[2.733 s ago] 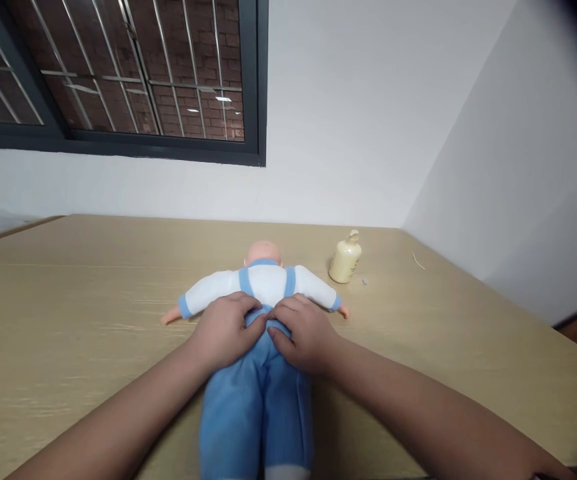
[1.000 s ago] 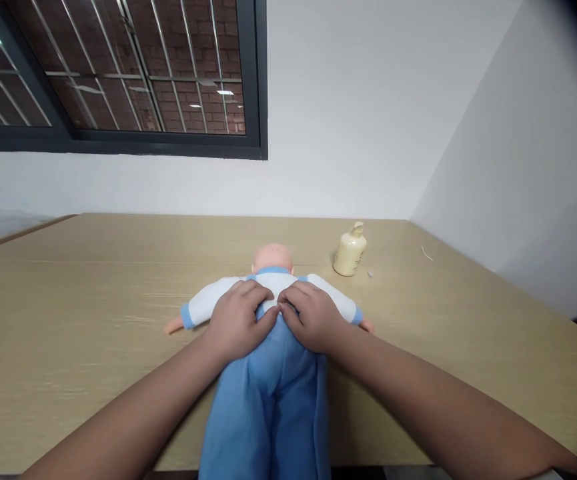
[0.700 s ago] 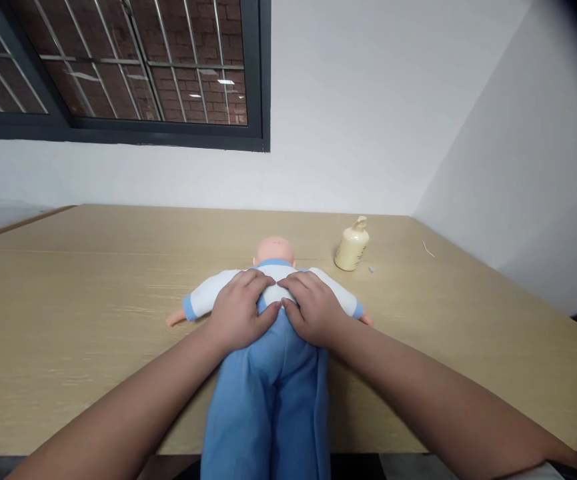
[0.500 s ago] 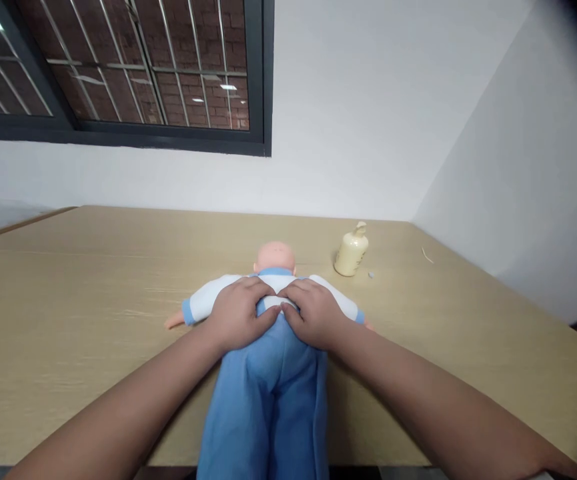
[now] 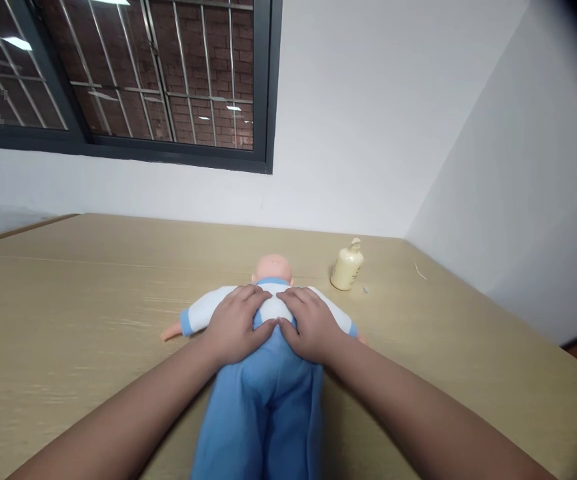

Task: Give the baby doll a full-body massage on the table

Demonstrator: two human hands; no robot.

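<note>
- Doll (image 5: 269,383): face down on the table (image 5: 443,333), head toward the wall (image 5: 343,120), both arms out sideways, legs running off the bottom of view.
- Left hand (image 5: 238,327): spread on the left half of the doll's back, fingers extended, thumb angled in toward the spine.
- Right hand (image 5: 313,327): mirror of that on the right half; thumb tips almost meet mid-back, index tips a little apart. Both hands lie on the doll; pressure can't be told.
- vs 2.7 s ago: hands sit higher on the doll; then at the waist and trouser seat, now on the white shirt above it. Blue shoulder straps showed then, now mostly under the hands.
- vs 0.5 s ago: gap between the index tips slightly wider; otherwise near-identical pose. View has tilted up, so the near table edge below the doll is out of frame.
- Bottle (image 5: 347,268): same spot, standing beyond and right of the doll's right-side shoulder. Small scrap (image 5: 365,289) just beside its base; thin strip (image 5: 420,271) farther right of the doll.
- Edges: far edge runs along the wall beyond the doll's head; right edge slants toward the viewer, well right of the doll.
- Room: broad tabletop left of the doll; right side has a wide stretch too, nearer than the bottle.
</note>
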